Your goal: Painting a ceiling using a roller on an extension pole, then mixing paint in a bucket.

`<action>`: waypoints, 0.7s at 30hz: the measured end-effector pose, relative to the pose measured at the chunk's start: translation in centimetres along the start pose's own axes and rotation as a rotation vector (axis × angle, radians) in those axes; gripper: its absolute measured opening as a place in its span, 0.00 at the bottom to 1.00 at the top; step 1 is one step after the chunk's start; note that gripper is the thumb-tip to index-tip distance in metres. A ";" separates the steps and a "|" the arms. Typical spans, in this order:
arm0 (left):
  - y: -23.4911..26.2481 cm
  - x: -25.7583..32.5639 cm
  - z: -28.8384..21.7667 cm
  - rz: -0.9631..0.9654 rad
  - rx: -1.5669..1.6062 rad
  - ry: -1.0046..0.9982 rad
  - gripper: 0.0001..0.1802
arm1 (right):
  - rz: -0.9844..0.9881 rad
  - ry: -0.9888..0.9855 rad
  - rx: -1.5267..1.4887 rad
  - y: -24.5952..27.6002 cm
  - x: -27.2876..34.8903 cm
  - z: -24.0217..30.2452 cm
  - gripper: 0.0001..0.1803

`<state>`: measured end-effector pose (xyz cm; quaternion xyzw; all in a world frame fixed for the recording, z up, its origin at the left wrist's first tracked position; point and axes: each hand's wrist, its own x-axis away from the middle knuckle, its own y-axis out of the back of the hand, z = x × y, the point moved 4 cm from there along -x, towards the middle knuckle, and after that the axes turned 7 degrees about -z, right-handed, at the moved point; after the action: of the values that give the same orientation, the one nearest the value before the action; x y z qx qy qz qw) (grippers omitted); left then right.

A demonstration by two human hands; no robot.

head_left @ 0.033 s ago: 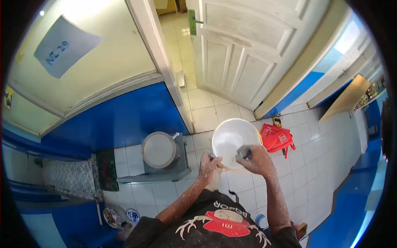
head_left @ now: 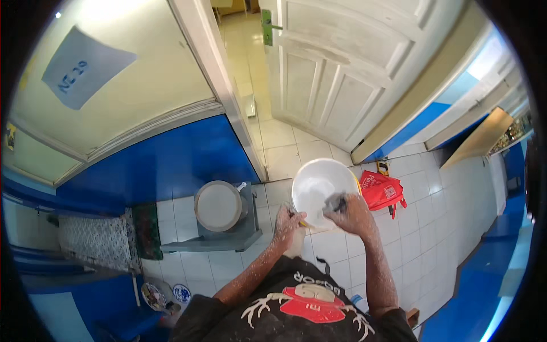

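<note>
Clearly, the open bucket is round-mouthed and white inside.

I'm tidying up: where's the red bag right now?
In the head view, the red bag lies on the tiled floor, just right of the white bucket.

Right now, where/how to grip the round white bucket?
Probably the far-left rim of the bucket, pinched from above left: its mouth faces up, that edge is free. A crumpled red bag lies right; the left hand and right hand, near side.
</note>
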<state>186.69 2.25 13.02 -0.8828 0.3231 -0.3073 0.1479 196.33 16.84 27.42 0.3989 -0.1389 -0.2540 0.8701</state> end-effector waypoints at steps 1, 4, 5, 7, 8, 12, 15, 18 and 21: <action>-0.8 -1.3 -0.2 -0.019 0.015 -0.017 0.18 | 0.021 -0.004 -0.003 -0.1 -2.0 -0.9 0.13; -2.2 -6.5 -2.3 -0.075 0.041 0.013 0.18 | -0.088 -0.021 -0.230 0.7 -11.2 -2.5 0.15; -2.7 -8.1 -3.2 -0.085 0.044 0.015 0.18 | -0.078 -0.020 -0.232 1.3 -13.7 -2.9 0.15; -3.9 -11.7 -5.5 -0.058 0.154 -0.106 0.17 | -0.280 0.211 -0.128 3.0 -18.5 -3.0 0.15; -4.3 -13.3 -6.4 -0.065 0.159 -0.113 0.17 | -0.273 0.221 -0.129 3.6 -20.6 -3.3 0.15; -5.2 -19.8 -9.6 -0.191 0.228 -0.140 0.16 | -0.175 0.203 0.021 6.0 -28.3 -3.6 0.12; -5.3 -24.9 -10.9 -0.267 0.279 -0.203 0.17 | -0.010 0.225 0.263 6.1 -34.1 -3.1 0.12; -5.7 -30.4 -13.0 -0.380 0.295 -0.252 0.17 | 0.173 0.393 0.109 3.3 -41.2 -4.7 0.13; -5.1 -35.2 -14.4 -0.489 0.340 -0.307 0.18 | 0.275 0.387 -0.161 0.4 -48.4 -2.6 0.13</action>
<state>158.73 28.42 10.62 -0.9328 0.0195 -0.2466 0.2620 157.34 45.43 24.12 0.3467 -0.0016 -0.0624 0.9359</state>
